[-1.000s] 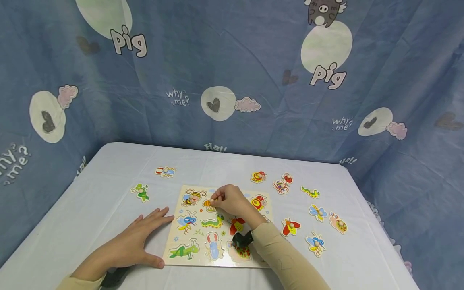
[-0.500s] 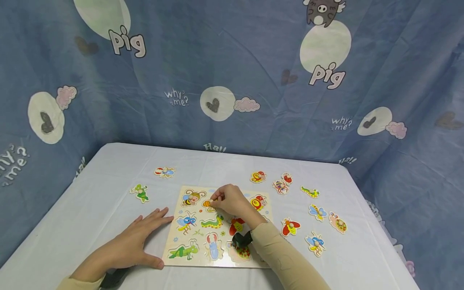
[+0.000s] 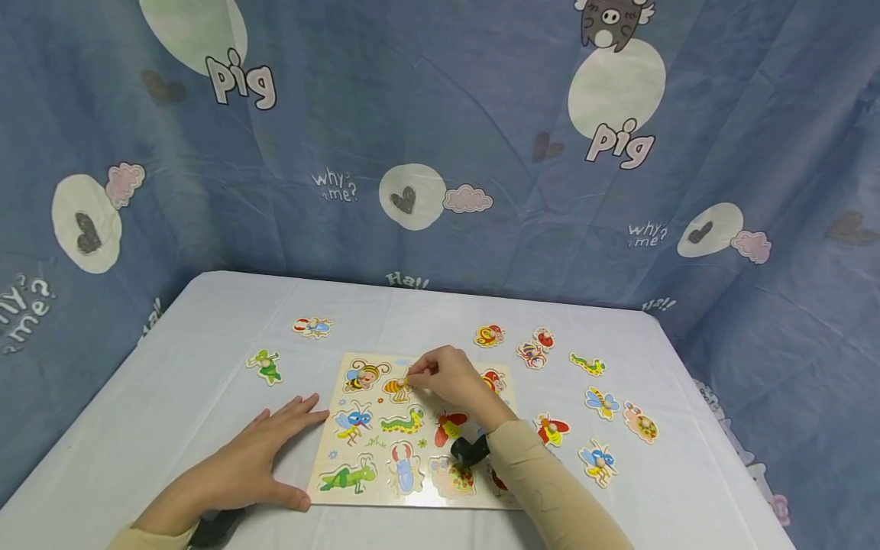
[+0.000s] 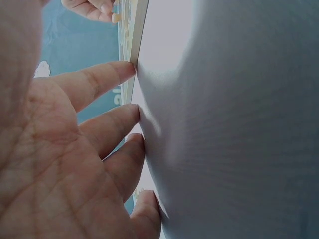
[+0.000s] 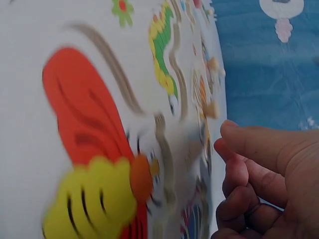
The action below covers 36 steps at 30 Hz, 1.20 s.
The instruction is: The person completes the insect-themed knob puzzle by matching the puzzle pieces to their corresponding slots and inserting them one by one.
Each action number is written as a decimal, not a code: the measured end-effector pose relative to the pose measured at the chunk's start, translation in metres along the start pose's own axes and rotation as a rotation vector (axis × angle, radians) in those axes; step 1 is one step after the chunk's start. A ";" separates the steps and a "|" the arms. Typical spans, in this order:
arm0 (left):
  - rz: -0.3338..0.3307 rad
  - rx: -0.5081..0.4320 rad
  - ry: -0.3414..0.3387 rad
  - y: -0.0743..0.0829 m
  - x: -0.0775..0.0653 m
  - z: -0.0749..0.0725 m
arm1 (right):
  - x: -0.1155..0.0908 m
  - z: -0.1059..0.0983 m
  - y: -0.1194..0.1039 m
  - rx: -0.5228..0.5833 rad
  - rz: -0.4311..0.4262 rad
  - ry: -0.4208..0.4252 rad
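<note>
A wooden insect puzzle board (image 3: 374, 500) lies on the white table. My left hand (image 3: 264, 454) is spread at its left side; in the left wrist view a fingertip (image 4: 127, 68) is right at the board's edge. An orange-striped bee piece (image 3: 396, 389) sits in the top row, beside a smiling bee piece (image 3: 364, 375) with a blue knob. Close over the top row is my right hand (image 3: 450, 378), thumb and index tip together beside the striped bee's knob. In the right wrist view a gap separates that wooden knob (image 5: 212, 110) from these curled fingers.
Loose knobbed pieces lie around the board: a grasshopper (image 3: 265, 367) and a beetle (image 3: 312, 327) at left; a snail (image 3: 490, 335), a spider (image 3: 532, 354), a caterpillar (image 3: 587, 364), a red-winged insect (image 3: 552, 431) and a mosquito (image 3: 599, 463) at right. A blue curtain (image 3: 440, 114) hangs behind.
My right hand has let go of the striped bee's knob and shifted slightly right, uncovering more of that piece. The left hand stays where it was.
</note>
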<state>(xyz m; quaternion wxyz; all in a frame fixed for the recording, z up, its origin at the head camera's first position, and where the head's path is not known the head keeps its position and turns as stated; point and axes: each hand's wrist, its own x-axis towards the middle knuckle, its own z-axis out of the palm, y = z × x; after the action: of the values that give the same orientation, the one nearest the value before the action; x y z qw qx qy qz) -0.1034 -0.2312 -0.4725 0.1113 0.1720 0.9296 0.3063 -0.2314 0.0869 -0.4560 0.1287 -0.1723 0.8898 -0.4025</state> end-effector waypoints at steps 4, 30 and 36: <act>0.001 0.001 0.001 0.000 0.000 0.000 | -0.002 -0.011 0.005 -0.003 0.007 0.017; -0.014 -0.005 -0.017 0.003 0.000 -0.002 | -0.018 -0.082 0.053 -0.037 0.131 0.202; -0.012 -0.004 -0.015 0.002 -0.001 -0.002 | -0.026 -0.100 0.067 -0.046 0.148 0.244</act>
<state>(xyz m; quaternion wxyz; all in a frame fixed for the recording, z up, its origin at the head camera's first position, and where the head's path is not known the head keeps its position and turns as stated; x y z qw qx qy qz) -0.1028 -0.2310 -0.4693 0.1207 0.1687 0.9290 0.3064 -0.2584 0.2061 -0.4402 0.0451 -0.0590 0.9181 -0.3894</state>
